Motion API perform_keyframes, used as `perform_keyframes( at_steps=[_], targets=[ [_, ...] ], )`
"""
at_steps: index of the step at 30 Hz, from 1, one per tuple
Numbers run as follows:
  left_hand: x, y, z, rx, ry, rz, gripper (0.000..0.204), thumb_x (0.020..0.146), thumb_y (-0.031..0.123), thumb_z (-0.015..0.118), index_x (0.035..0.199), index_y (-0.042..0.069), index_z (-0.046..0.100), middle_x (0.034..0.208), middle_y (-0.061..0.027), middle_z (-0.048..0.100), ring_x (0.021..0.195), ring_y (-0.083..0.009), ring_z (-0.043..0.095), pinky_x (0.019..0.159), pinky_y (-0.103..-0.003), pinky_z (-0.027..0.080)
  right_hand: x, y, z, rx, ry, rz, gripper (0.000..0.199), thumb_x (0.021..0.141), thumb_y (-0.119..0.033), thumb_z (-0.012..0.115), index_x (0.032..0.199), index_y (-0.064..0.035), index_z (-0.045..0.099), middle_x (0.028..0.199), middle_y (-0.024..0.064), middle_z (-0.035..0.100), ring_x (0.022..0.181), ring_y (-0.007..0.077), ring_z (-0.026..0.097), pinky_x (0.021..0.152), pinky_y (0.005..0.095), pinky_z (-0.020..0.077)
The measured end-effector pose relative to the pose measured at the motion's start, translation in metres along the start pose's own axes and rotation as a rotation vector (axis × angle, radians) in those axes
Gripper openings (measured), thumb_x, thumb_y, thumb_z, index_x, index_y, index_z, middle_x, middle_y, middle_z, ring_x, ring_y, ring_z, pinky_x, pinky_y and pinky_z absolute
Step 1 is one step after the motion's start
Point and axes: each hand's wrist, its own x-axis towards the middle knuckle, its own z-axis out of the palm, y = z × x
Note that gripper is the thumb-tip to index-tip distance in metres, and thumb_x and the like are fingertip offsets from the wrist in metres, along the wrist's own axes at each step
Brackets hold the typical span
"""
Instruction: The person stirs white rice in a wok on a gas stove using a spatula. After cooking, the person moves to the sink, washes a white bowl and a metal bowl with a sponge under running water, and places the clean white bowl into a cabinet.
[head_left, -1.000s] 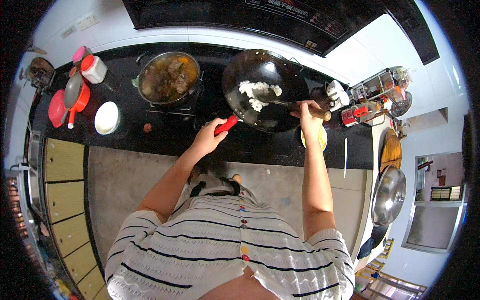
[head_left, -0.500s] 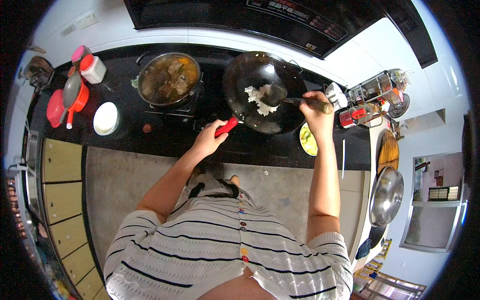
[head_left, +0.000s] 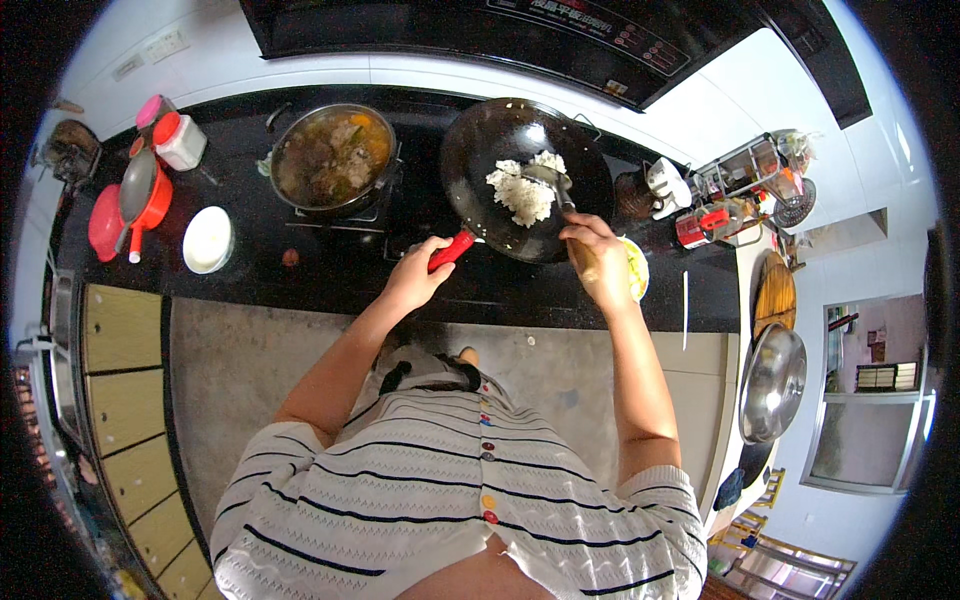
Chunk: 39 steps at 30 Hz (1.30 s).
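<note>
Head view, looking down on a black counter with a cooker along the upper part of the frame. Left hand, just left of centre, is closed round the red handle of the wok. Right hand, right of centre, is closed on the shaft of a metal spatula, whose blade lies in the rice. The rice sits as one white clump in the middle of the wok, in the upper centre of the frame. To the left of the wok stands a pot of brown stew with orange pieces; farther left are a white bowl and red vessels. A plate with something yellow shows partly behind the right hand; its contents cannot be told for certain.

Judged from the grips, the step in hand is stirring the rice. To do it well, the left hand should hold the handle firm so that the wok does not turn on its burner. The blade should slide under the clump and fold it toward the centre. Strokes are best kept short and low, since the rim is near and grains could spill on the counter. The right forearm should stay clear of the hot rim.
</note>
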Motion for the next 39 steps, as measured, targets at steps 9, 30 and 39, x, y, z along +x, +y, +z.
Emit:
perform_keyframes(
  at_steps=[9,30,39],
  targets=[
    [0.001,0.002,0.0,0.017,-0.009,0.002,0.04,0.085,0.018,0.068,0.12,0.009,0.052,0.114,-0.0152,0.064,0.101,-0.0313,0.063,0.086,-0.037,0.049,-0.001,-0.011,0.007,-0.061,0.133,-0.084,0.025,0.07,0.006,0.065,0.093,-0.0055,0.066,0.109,0.0138,0.064,0.097,0.033,0.064,0.081,0.0353,0.052],
    [-0.003,-0.003,-0.001,0.0,0.035,0.043,0.039,0.084,0.021,0.068,0.118,0.01,0.052,0.11,-0.0195,0.061,0.103,-0.0389,0.059,0.087,-0.042,0.048,-0.006,-0.02,0.046,-0.068,0.311,-0.019,0.023,0.069,0.005,0.064,0.089,-0.0057,0.066,0.112,0.0123,0.062,0.1,0.0299,0.064,0.083,0.0326,0.0515],
    [-0.003,0.004,-0.005,0.035,-0.008,-0.016,0.04,0.085,0.022,0.068,0.12,0.011,0.051,0.112,-0.0187,0.061,0.104,-0.0381,0.059,0.087,-0.042,0.048,-0.014,-0.029,0.054,0.084,0.34,0.097,0.023,0.07,0.014,0.065,0.087,-0.0018,0.064,0.109,0.0134,0.059,0.104,0.0283,0.061,0.09,0.0313,0.0476]
  ],
)
